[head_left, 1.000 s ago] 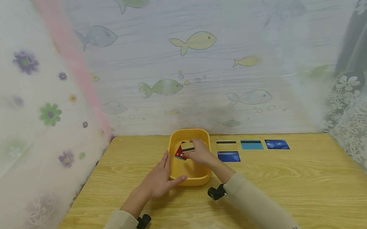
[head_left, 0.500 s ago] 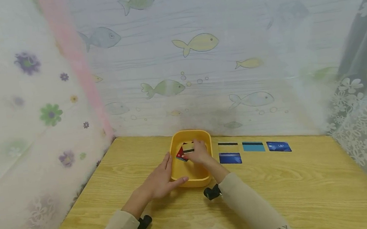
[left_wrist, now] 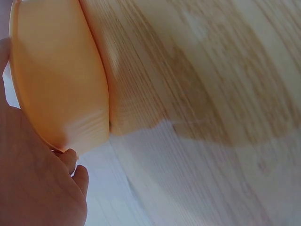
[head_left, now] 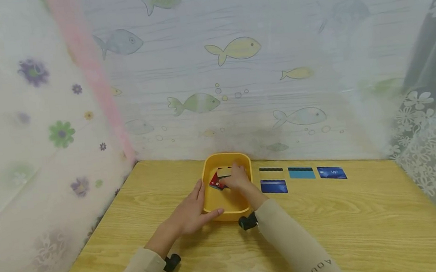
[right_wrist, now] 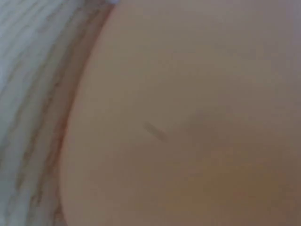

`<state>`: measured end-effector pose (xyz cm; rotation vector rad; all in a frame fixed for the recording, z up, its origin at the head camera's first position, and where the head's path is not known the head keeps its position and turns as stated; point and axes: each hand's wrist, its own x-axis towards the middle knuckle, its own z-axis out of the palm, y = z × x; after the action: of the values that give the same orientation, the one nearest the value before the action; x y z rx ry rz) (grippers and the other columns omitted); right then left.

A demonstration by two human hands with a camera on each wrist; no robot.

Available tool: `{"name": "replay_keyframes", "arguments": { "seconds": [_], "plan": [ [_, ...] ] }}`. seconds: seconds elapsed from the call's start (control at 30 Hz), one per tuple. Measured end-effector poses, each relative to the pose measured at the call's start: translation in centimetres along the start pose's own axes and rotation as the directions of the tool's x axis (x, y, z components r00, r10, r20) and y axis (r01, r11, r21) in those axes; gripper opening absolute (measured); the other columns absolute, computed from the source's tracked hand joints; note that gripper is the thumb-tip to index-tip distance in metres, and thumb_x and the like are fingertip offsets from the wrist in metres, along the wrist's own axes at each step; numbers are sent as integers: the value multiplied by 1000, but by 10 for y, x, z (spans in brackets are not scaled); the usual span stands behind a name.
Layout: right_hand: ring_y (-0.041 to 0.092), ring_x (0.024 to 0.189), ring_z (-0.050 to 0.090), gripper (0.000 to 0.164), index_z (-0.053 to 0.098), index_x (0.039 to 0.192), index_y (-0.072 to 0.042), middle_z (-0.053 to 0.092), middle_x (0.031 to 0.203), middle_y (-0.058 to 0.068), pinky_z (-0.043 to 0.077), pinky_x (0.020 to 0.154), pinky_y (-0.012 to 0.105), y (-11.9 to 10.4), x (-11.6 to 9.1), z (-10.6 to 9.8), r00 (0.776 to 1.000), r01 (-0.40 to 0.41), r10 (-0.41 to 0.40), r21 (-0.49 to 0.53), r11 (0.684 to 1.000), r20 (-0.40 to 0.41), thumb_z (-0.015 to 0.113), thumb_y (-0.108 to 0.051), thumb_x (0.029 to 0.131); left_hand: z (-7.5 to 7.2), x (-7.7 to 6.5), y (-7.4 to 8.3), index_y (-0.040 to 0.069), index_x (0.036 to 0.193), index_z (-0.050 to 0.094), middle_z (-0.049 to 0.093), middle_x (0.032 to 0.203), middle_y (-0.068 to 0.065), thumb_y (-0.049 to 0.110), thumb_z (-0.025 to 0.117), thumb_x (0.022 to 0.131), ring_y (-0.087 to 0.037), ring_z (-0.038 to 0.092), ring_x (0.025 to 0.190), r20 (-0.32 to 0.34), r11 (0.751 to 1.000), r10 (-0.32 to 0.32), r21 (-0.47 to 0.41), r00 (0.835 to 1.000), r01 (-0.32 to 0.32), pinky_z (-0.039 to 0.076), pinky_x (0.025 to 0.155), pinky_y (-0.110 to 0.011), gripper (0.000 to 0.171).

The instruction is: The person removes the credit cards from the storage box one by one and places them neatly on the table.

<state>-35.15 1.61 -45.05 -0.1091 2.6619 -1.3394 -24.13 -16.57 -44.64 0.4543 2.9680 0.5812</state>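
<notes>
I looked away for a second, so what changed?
The right hand, with the gold card in the yellow box, swung its wrist a little left and forward. Nothing clearly got grabbed or dropped. The left hand, box and four cards outside stayed put.

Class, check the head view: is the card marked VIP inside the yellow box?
No, the VIP card lies on the wooden table, outside and apart from the yellow box.
</notes>
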Motion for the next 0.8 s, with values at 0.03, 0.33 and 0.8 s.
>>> {"name": "replay_keyframes", "arguments": {
  "seconds": [0.03,0.33,0.8],
  "plan": [
    [45,151,22,94,22,160,2,21,162,31,25,121,57,0,1,0,1000,-5,5,1,1000,-2,79,-20,89,0,0,0,-1,163,6,-1,171,-14,82,42,92,-33,20,155,2,1000,-2,1,1000,2,28,122,-47,115],
    [47,151,18,92,26,159,3,23,160,31,23,122,58,2,5,2,1000,-18,18,-34,999,5,80,-23,89,-1,0,0,-1,163,6,0,171,-14,77,47,94,-34,22,154,-2,1000,-4,-7,1000,4,28,122,-48,111],
    [46,140,32,74,47,143,8,30,151,30,36,114,53,6,3,5,999,21,-24,-90,996,-31,84,-17,85,-2,-1,1,-1,163,6,1,171,-14,80,44,93,-34,21,154,5,1000,-2,-5,1000,2,28,122,-48,113]
  ]
}}
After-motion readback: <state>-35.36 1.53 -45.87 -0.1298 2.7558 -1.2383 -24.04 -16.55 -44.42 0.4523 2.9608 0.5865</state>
